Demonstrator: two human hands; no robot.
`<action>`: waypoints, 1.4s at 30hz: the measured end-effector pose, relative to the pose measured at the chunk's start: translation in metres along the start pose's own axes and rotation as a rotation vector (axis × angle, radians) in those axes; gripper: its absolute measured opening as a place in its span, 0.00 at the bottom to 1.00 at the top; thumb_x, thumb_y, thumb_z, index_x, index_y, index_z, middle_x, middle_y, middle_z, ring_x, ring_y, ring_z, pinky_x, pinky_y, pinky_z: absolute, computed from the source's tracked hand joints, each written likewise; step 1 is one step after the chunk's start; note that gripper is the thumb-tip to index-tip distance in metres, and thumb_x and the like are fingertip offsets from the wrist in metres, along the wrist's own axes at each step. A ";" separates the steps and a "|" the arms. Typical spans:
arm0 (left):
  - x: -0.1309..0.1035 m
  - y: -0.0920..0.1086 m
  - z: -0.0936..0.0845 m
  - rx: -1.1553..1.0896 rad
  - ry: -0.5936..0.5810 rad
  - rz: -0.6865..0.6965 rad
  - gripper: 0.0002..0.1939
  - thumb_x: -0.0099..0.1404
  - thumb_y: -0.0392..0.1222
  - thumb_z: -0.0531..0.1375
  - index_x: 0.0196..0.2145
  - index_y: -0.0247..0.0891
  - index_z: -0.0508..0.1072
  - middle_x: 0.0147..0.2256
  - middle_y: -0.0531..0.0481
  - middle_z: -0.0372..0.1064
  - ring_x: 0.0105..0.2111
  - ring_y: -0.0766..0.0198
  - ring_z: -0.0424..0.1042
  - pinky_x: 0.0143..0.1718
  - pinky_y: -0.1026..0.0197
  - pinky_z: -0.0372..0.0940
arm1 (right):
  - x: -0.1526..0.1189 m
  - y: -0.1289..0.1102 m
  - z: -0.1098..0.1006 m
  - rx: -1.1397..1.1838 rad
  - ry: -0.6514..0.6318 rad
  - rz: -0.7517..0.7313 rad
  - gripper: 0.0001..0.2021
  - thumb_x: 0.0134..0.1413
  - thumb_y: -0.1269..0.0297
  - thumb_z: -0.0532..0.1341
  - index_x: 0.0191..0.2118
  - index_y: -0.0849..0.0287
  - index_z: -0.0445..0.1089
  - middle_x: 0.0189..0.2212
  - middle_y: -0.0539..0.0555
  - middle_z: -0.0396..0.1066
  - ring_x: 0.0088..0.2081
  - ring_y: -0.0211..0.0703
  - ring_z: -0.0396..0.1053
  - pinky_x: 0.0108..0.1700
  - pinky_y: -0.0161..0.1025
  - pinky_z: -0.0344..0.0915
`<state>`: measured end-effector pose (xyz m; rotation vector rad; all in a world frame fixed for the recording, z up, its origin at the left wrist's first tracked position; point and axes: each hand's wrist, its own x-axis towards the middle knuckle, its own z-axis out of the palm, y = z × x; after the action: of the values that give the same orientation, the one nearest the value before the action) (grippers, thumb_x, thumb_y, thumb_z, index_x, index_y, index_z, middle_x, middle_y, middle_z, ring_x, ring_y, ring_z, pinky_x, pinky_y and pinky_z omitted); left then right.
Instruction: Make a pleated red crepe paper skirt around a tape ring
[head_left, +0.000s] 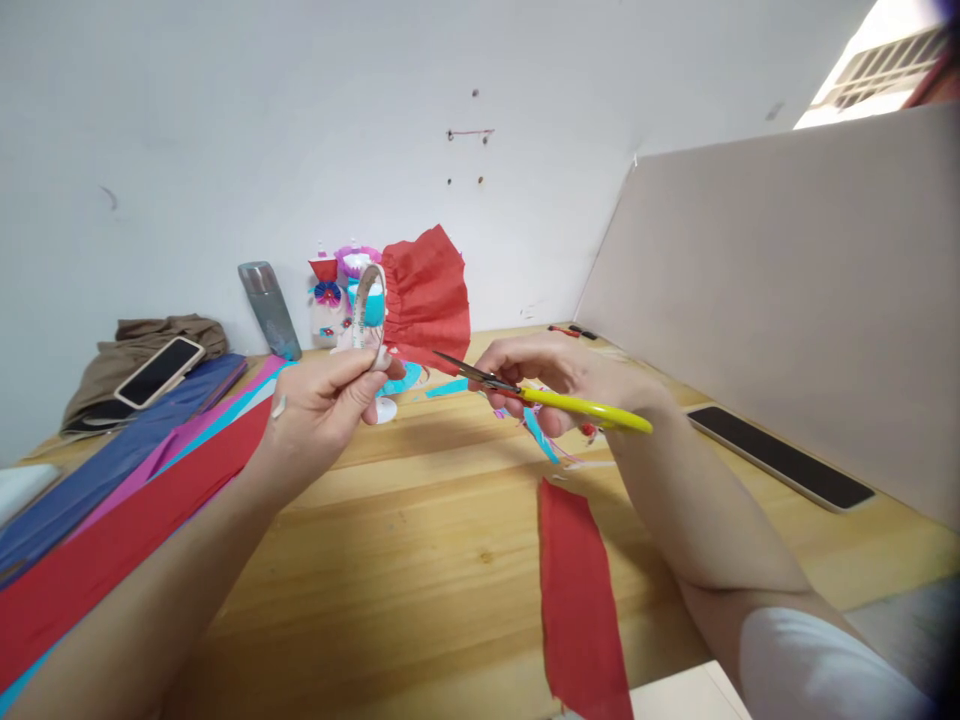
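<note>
My left hand (pixel 330 405) is closed, thumb against fingers, on a curled pale printed strip (pixel 361 310). Gathered red crepe paper (pixel 429 290) fans out beside the strip, its pleated edge toward it; whether the two are joined I cannot tell. In my right hand (pixel 551 370) is a pair of scissors (pixel 585 407) with yellow handles, the dark blades pointing left toward the red paper. The blade tips are close to its lower edge; contact is unclear. A flat red strip (pixel 581 590) lies on the wooden table (pixel 420 560) below my right hand.
Small decorated paper pieces (pixel 328 292) stand against the wall beside a grey bottle (pixel 270 310). Blue scraps (pixel 540 435) lie under the scissors. Coloured sheets (pixel 150 500) and a phone (pixel 160 372) are at left; a dark flat device (pixel 780 455) lies at right by the partition.
</note>
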<state>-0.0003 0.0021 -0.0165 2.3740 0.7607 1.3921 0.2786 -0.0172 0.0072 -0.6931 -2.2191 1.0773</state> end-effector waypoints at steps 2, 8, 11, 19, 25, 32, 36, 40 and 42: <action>-0.001 0.000 0.001 -0.012 -0.011 -0.002 0.13 0.69 0.41 0.57 0.27 0.38 0.74 0.20 0.56 0.68 0.20 0.70 0.66 0.23 0.67 0.62 | 0.000 0.001 0.000 0.006 -0.005 -0.015 0.23 0.41 0.59 0.73 0.44 0.60 0.70 0.31 0.49 0.70 0.30 0.35 0.66 0.29 0.32 0.64; 0.000 0.000 0.003 -0.012 -0.019 0.003 0.12 0.69 0.41 0.56 0.29 0.39 0.76 0.22 0.54 0.72 0.19 0.70 0.66 0.21 0.67 0.62 | 0.001 0.001 0.001 -0.024 0.015 0.018 0.20 0.43 0.60 0.72 0.43 0.59 0.70 0.31 0.50 0.70 0.30 0.36 0.66 0.30 0.33 0.65; 0.001 0.001 0.003 -0.005 -0.016 -0.005 0.12 0.68 0.41 0.57 0.28 0.39 0.75 0.22 0.54 0.72 0.19 0.70 0.66 0.22 0.67 0.62 | 0.001 0.001 0.001 -0.021 -0.003 0.005 0.21 0.43 0.58 0.72 0.43 0.59 0.70 0.31 0.50 0.70 0.30 0.36 0.66 0.29 0.33 0.64; 0.000 0.001 0.002 0.009 -0.003 -0.001 0.13 0.69 0.41 0.57 0.26 0.39 0.73 0.21 0.55 0.70 0.19 0.70 0.66 0.24 0.67 0.63 | -0.001 -0.005 0.007 0.044 0.063 0.115 0.17 0.45 0.65 0.70 0.42 0.58 0.69 0.28 0.48 0.66 0.27 0.34 0.63 0.24 0.32 0.59; 0.000 -0.002 0.002 0.025 -0.002 0.011 0.14 0.69 0.41 0.57 0.25 0.39 0.72 0.20 0.55 0.70 0.20 0.69 0.67 0.24 0.66 0.62 | -0.001 -0.005 0.010 0.044 0.109 0.154 0.15 0.47 0.65 0.70 0.41 0.58 0.70 0.25 0.46 0.62 0.24 0.32 0.59 0.19 0.32 0.52; -0.002 -0.004 0.002 0.004 -0.004 0.004 0.10 0.70 0.42 0.57 0.36 0.40 0.78 0.21 0.55 0.71 0.20 0.69 0.67 0.24 0.66 0.62 | -0.001 -0.005 0.010 0.047 0.120 0.141 0.16 0.44 0.63 0.72 0.40 0.56 0.70 0.24 0.45 0.62 0.25 0.33 0.59 0.22 0.32 0.55; -0.001 -0.003 0.002 0.016 -0.002 0.001 0.12 0.69 0.42 0.56 0.30 0.39 0.77 0.19 0.55 0.69 0.20 0.69 0.66 0.23 0.66 0.62 | -0.002 -0.002 0.007 0.020 0.063 0.118 0.18 0.47 0.57 0.72 0.42 0.57 0.69 0.26 0.46 0.63 0.26 0.33 0.59 0.24 0.32 0.57; -0.001 -0.004 0.004 -0.003 -0.009 0.005 0.11 0.70 0.41 0.56 0.33 0.39 0.78 0.20 0.55 0.70 0.19 0.70 0.66 0.23 0.67 0.62 | -0.002 0.004 0.006 0.070 -0.016 0.005 0.23 0.50 0.49 0.70 0.43 0.61 0.67 0.29 0.48 0.63 0.29 0.32 0.60 0.28 0.31 0.58; -0.002 -0.005 0.004 -0.015 -0.018 0.007 0.11 0.70 0.41 0.56 0.35 0.39 0.78 0.20 0.55 0.70 0.19 0.70 0.66 0.23 0.67 0.62 | -0.001 0.006 0.006 0.107 -0.039 -0.022 0.25 0.49 0.48 0.70 0.43 0.62 0.66 0.30 0.49 0.63 0.29 0.31 0.59 0.28 0.30 0.58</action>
<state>0.0013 0.0051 -0.0224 2.3768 0.7352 1.3732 0.2767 -0.0178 -0.0010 -0.6056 -2.1782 1.1979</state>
